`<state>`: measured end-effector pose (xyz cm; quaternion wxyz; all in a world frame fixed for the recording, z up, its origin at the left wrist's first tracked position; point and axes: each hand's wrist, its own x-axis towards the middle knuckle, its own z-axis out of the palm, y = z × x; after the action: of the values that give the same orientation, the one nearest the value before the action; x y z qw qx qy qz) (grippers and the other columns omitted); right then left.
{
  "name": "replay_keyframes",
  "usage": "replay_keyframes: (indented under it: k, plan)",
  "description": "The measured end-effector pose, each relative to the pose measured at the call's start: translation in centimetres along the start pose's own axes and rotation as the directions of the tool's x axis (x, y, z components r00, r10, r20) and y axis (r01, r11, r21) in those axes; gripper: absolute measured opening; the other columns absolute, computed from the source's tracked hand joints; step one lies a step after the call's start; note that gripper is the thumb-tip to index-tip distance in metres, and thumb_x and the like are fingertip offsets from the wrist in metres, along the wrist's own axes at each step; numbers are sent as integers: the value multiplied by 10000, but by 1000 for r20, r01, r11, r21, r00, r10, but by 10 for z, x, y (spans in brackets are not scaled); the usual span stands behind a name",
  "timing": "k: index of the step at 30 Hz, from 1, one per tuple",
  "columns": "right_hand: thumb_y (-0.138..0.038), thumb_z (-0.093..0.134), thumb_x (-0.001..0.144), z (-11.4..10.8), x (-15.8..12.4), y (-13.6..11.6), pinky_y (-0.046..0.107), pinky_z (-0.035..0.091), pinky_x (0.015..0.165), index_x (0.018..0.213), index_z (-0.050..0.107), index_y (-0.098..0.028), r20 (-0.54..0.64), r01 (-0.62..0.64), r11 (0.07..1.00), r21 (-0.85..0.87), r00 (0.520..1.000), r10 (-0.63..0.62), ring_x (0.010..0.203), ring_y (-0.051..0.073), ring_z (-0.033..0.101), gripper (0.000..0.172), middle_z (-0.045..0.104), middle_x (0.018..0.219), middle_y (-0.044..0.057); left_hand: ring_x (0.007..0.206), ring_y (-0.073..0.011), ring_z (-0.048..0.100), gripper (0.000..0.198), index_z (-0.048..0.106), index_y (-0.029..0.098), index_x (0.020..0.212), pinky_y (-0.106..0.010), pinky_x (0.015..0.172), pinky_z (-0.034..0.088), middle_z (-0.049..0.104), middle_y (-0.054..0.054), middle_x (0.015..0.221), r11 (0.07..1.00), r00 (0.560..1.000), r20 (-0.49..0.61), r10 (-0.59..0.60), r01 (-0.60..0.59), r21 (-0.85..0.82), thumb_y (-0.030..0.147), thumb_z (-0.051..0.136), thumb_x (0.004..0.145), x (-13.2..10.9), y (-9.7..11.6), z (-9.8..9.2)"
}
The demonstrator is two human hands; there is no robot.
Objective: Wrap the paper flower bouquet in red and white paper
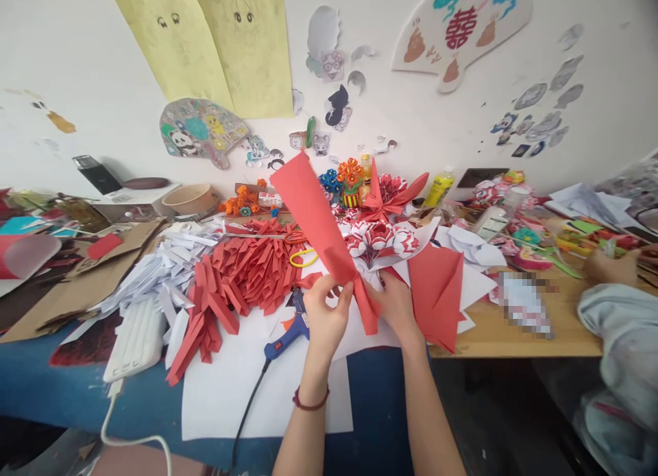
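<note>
Pinching the gathered waist firmly and smoothing each fold is probably serving best here; the left hand [329, 304] is holding a long folded sheet of red paper [319, 219] narrowly between thumb and fingers, the sheet rising above it and hanging between both hands; the right hand [395, 301] is curling at the sheet's other side, fingertips hidden — its grip one cannot tell; a bunch of red-and-white paper flowers [379, 239] is showing just beyond both hands.

The red sheet [314, 208] is smooth, matt paper — the glue gun [288, 340], plastic.
</note>
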<state>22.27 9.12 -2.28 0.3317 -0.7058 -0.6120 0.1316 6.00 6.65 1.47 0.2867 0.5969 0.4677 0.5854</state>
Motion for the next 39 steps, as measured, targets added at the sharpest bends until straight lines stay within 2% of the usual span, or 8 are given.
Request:
replay_keyframes:
  k: [4,6,9,13,20,24,28,39]
  plan:
    - [-506,535,923,-20,-21,-14,388,428,757,1015,724,-163,-250,58,980,-188,963,-105,911,312,632,402,719,991,148,618,-117,443,227,591,171,677,-260,633,360,481,31,621,999,999,49,-10,8,39,291,620,867,-5,6,-7]
    - [-490,521,940,-27,-29,-20,396,449,801,974,741,-160,-383,52,998,-44,922,-65,891,290,631,398,719,946,139,615,-115,440,242,555,175,646,-260,624,345,462,35,613,997,997,73,-9,4,80,266,619,861,-6,6,-10]
    - [-545,582,904,-29,-33,-25,337,503,740,970,737,-175,-50,85,882,463,996,-70,800,227,658,407,730,912,99,604,-116,439,241,550,175,630,-262,608,327,459,34,603,986,992,125,-3,-18,166,232,619,854,-6,4,-12]
    - [-525,727,805,-18,-27,-22,295,515,676,970,737,-177,254,-92,668,738,955,-150,786,203,664,385,736,898,66,615,-128,479,109,681,175,783,-263,612,338,565,15,650,961,980,198,22,-75,267,185,613,867,-4,0,-11]
    - [-450,828,716,-4,-22,-13,287,503,670,862,758,-190,264,-181,561,808,962,-70,765,196,660,307,736,809,43,745,-176,609,137,683,183,1014,-296,711,431,724,-37,875,847,977,123,175,-214,486,277,651,920,-20,-8,-25]
    - [-437,869,663,-3,-22,-9,258,475,601,815,756,-181,253,-234,533,813,967,37,696,166,626,318,721,782,41,883,-247,612,147,678,185,1041,-354,761,413,724,-76,970,561,961,76,266,-218,799,270,631,931,-50,-13,-64]
    - [-399,880,661,1,-23,-10,245,474,592,830,774,-204,232,-216,483,848,972,28,682,152,617,279,724,778,36,951,-306,582,339,640,172,1203,-411,774,420,688,-112,1082,336,986,120,120,-154,929,300,680,891,-70,-23,-89]
    - [-455,750,818,11,-42,-43,393,498,997,1050,744,-205,272,-201,469,860,959,-87,1092,266,655,341,731,1151,104,898,-244,574,429,538,124,1340,-368,783,543,576,-106,1020,517,966,242,94,-255,817,49,482,921,-77,-56,-108]
